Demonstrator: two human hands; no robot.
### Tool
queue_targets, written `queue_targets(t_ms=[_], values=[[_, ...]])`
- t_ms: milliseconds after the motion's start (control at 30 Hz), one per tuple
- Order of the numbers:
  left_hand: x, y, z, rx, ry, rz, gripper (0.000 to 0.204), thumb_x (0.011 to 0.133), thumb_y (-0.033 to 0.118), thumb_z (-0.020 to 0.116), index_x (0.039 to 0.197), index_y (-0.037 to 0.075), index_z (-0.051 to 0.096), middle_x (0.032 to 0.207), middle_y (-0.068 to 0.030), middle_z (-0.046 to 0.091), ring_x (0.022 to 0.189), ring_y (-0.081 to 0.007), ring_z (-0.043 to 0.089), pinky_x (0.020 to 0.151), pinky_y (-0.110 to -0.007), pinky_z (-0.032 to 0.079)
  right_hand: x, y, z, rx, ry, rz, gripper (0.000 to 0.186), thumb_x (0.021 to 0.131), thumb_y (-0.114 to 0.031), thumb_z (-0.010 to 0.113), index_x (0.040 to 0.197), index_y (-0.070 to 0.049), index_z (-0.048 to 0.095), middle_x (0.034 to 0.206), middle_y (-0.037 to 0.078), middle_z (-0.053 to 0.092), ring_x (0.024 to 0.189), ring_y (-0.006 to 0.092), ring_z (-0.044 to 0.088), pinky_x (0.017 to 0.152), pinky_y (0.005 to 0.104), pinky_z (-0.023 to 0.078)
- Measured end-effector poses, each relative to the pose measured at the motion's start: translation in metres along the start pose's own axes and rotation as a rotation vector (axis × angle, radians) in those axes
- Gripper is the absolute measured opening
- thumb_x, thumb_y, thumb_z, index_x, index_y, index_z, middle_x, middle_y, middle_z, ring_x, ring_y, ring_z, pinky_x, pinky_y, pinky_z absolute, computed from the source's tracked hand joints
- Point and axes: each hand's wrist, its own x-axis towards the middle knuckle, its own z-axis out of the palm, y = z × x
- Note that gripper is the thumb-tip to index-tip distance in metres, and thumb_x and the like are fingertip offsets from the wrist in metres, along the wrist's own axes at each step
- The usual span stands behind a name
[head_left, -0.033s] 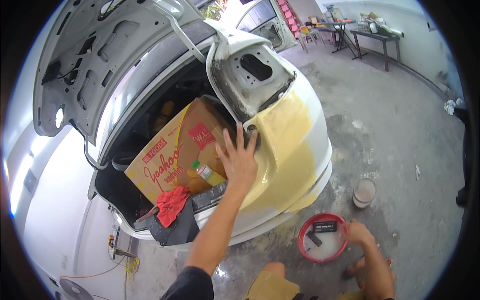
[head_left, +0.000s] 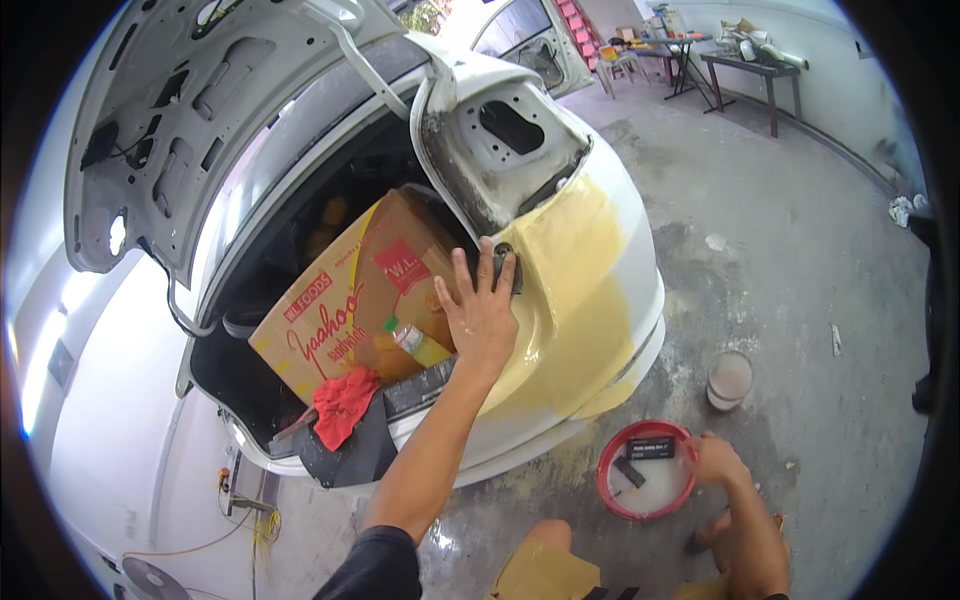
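Observation:
My left hand (head_left: pixel 482 325) lies flat with spread fingers at the rear corner of a white car (head_left: pixel 650 240), beside the trunk opening. Its fingertips touch the edge next to a small dark piece (head_left: pixel 515 275), partly hidden by the fingers. Smooth yellow filler (head_left: pixel 590 310) covers the body panel just right of it. Low on the right, my right hand (head_left: pixel 718 462) is closed at the rim of a red basin (head_left: pixel 604 478); its fingertips are blurred. Inside the basin, a black rectangular block (head_left: pixel 650 449) and a smaller black block (head_left: pixel 628 473) sit in cloudy water.
A cardboard box (head_left: pixel 345 285), a green-capped bottle (head_left: pixel 420 343) and a red cloth (head_left: pixel 344 405) are at the trunk, under the raised lid (head_left: pixel 230 90). A clear container (head_left: pixel 729 382) stands near the basin. Cluttered tables (head_left: pixel 755 68) line the far wall; a fan (head_left: pixel 152 578) is lower left.
My left hand has shifted very slightly on the car's edge. My right hand stays at the basin's rim, and the blocks lie as before.

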Motion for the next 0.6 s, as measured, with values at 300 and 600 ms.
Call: queue_targets(t_ms=[300, 600], values=[[-0.023, -0.018, 0.020, 0.077, 0.002, 0.204, 0.062, 0.091, 0.012, 0.059, 0.151, 0.024, 0.056, 0.168, -0.0009, 0.040, 0.158, -0.0384, 0.025, 0.122, -0.069, 0.023, 0.005, -0.005, 0.000, -0.035, -0.050, 0.038, 0.045, 0.088, -0.039, 0.076, 0.125, -0.013, 0.072, 0.125, 0.019, 0.069, 0.120, 0.0392, 0.065, 0.101, 0.0528, 0.053], [-0.032, -0.003, 0.034, 0.083, 0.021, 0.214, 0.054, 0.093, 0.014, 0.057, 0.145, 0.002, 0.060, 0.116, -0.0103, 0.059, 0.103, -0.0257, 0.056, 0.112, -0.047, 0.039, 0.006, -0.008, 0.001, -0.033, -0.074, 0.058, 0.047, 0.087, -0.038, 0.079, 0.126, -0.013, 0.072, 0.125, 0.019, 0.068, 0.117, 0.0405, 0.066, 0.101, 0.0518, 0.053]])
